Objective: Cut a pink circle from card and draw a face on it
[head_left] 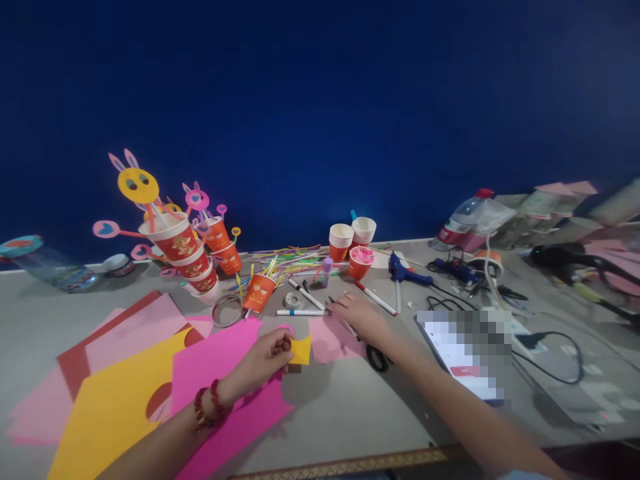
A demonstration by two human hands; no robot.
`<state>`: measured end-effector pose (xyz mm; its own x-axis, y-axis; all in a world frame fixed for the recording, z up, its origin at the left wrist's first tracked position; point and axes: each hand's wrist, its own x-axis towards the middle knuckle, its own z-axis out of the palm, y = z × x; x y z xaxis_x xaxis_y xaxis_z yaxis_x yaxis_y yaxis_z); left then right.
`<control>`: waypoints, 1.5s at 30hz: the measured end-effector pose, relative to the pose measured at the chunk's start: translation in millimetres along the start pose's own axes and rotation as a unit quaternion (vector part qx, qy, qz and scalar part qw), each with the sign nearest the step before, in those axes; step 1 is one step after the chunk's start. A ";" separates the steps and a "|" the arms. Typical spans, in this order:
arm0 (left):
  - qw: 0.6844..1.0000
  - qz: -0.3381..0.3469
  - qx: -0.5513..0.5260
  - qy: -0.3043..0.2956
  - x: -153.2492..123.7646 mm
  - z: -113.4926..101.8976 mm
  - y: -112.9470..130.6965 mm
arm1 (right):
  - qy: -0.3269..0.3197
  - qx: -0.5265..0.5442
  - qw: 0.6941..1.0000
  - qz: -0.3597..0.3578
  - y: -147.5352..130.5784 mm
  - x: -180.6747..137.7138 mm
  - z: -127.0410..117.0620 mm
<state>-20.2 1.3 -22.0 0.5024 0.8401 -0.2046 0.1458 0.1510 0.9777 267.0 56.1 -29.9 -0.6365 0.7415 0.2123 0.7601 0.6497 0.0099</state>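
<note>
My left hand (pixel 265 363), with a red bead bracelet on its wrist, pinches a small yellow paper cut-out (pixel 301 349) above a bright pink sheet (pixel 220 393). Over to the right, my right hand (pixel 357 315) reaches across the grey table (pixel 345 407), fingers stretched forward and low over a pale pink paper piece (pixel 327 338), its fingertips close to a white marker (pixel 300 312). A pair of black-handled scissors (pixel 376 357) lies just under that wrist.
Yellow (pixel 110 407), pink and red sheets lie at the left. Red paper cups with bunny decorations (pixel 175 237), cup stacks (pixel 341 241), coloured straws (pixel 290 257), tape rolls, a glue gun (pixel 405 273), a water bottle (pixel 463 220), cables and a blurred-out tablet (pixel 467 353) crowd the back and right.
</note>
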 end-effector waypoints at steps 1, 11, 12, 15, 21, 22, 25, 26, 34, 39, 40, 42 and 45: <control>1.000 -0.006 -0.009 0.000 1.1 1.4 -1.3 | -0.007 -0.006 1.000 -0.006 1.2 1.5 0.3; 0.994 -0.070 -0.087 0.010 -4.6 10.5 0.4 | -0.001 0.048 0.974 0.223 2.9 -36.3 -28.1; 0.993 -0.069 -0.096 0.012 -6.0 10.7 2.5 | -0.030 0.054 0.966 0.253 -1.3 -49.4 -31.0; 0.991 -0.060 -0.121 0.018 -8.1 13.5 10.5 | -0.076 0.046 0.953 0.290 -17.1 -86.3 -32.6; 0.987 -0.030 -0.155 -0.011 -3.6 24.4 27.9 | -0.099 0.054 0.939 0.324 -32.3 -111.9 -28.3; 0.988 -0.022 -0.155 -0.019 -2.6 25.9 29.5 | -0.101 0.059 0.934 0.337 -30.7 -111.9 -29.7; 0.987 -0.008 -0.155 -0.032 -0.9 28.9 32.5 | -0.096 0.108 0.912 0.384 -19.9 -116.9 -35.6; 0.987 -0.005 -0.155 -0.033 -0.9 29.5 33.4 | -0.086 0.143 0.902 0.399 -15.3 -121.3 -37.0; 0.990 0.010 -0.138 -0.024 -1.3 33.4 41.6 | 0.002 0.585 0.681 0.441 -29.7 -157.6 -28.4; 0.989 0.019 -0.143 -0.030 1.1 43.2 46.1 | 0.028 0.714 0.604 0.354 -94.0 -131.2 -27.4; 0.989 0.021 -0.143 -0.031 0.7 45.4 47.2 | 0.013 0.732 0.597 0.328 -104.6 -124.1 -27.4; 0.990 0.022 -0.136 -0.036 -1.0 49.1 49.4 | 0.009 0.748 0.586 0.310 -120.2 -111.7 -27.9; 0.991 0.021 -0.126 -0.047 -4.3 51.1 52.2 | 0.018 0.755 0.582 0.303 -130.2 -99.5 -31.1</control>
<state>28.8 -21.1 27.5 0.5820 0.7982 -0.1553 -0.0892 0.2524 0.9635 235.4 -107.5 -22.0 -0.2882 0.9246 -0.2493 -0.1541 -0.3018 -0.9408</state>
